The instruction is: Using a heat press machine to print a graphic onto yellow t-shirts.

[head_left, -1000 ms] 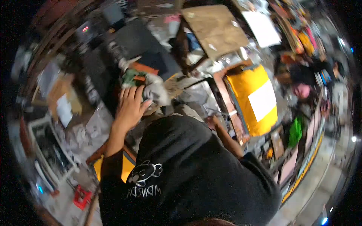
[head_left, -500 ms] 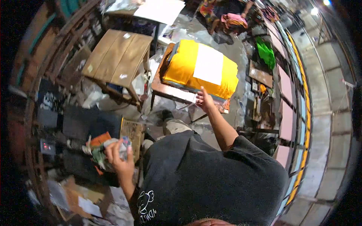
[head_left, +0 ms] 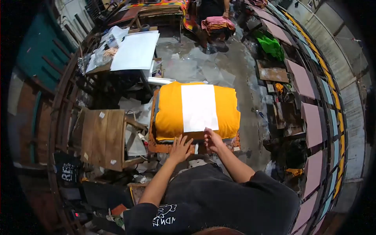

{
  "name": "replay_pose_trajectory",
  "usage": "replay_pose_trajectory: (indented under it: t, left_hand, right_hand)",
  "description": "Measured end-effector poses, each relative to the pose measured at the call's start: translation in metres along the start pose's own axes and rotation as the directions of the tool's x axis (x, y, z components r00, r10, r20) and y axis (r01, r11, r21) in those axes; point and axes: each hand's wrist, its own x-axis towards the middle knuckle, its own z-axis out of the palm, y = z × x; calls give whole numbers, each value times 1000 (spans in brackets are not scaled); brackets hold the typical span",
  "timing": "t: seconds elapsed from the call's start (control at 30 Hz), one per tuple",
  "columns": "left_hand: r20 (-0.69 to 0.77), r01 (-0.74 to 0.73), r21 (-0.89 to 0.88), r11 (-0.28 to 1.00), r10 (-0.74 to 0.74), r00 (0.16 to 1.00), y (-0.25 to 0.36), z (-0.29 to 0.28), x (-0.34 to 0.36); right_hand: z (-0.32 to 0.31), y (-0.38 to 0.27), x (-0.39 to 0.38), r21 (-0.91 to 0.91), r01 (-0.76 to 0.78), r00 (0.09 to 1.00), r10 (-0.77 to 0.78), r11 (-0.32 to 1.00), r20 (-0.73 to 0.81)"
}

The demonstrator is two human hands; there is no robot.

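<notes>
A bundle of yellow cloth (head_left: 169, 109) lies on a low, worn wooden stand in front of me, with darker grey layers showing at its lower edge. Across its middle rests a white paper sheet (head_left: 199, 107). My left hand (head_left: 181, 149) is open, fingers spread, at the bundle's near edge, left of the sheet's lower end. At the sheet's near right corner, my right hand (head_left: 212, 141) has curled fingers, its tip over the paper edge in what looks like a pinch. A dark shadow falls on the cloth below the sheet.
A wooden stool or small table (head_left: 102, 135) stands at left. Beyond it, a table carries large white sheets (head_left: 135, 51). Racks with pink panels (head_left: 313, 123) run along the right. Green plastic (head_left: 270, 45) lies near them. Farther back, a person stands by a pink cloth stack (head_left: 217, 24).
My left hand has let go of a crumpled bunch of cloth or plastic at lower left and moved to the bundle's near edge. My right hand's fingers have curled at the paper. The view has turned.
</notes>
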Motion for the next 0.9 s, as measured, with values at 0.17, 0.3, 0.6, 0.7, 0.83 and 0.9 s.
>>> replay_pose_trajectory:
  t: [0.17, 0.3, 0.6, 0.7, 0.83, 0.9]
  left_hand:
    - [-91, -21, 214, 977, 41, 995, -4, 36, 14]
    - [-56, 0, 201, 980, 11, 998, -9, 36, 14]
    - [35, 98, 150, 984, -104, 994, -6, 41, 9]
    - [38, 133, 136, 982, -140, 989, -4, 42, 12]
    - [59, 145, 137, 980, -154, 986, -7, 45, 13]
    - [59, 143, 115, 983, -150, 987, -9, 45, 14]
  right_hand:
    - [11, -15, 1, -37, 21, 999, -20, 999, 39]
    - [33, -45, -5, -52, 3, 998, 1, 999, 69]
    - [87, -143, 37, 167, -63, 979, 28, 984, 202]
    - [90, -181, 85, 220, -60, 958, -6, 974, 288]
    - [118, -250, 119, 387, -106, 942, -32, 916, 334]
    - [129, -280, 141, 347, -15, 943, -102, 938, 316]
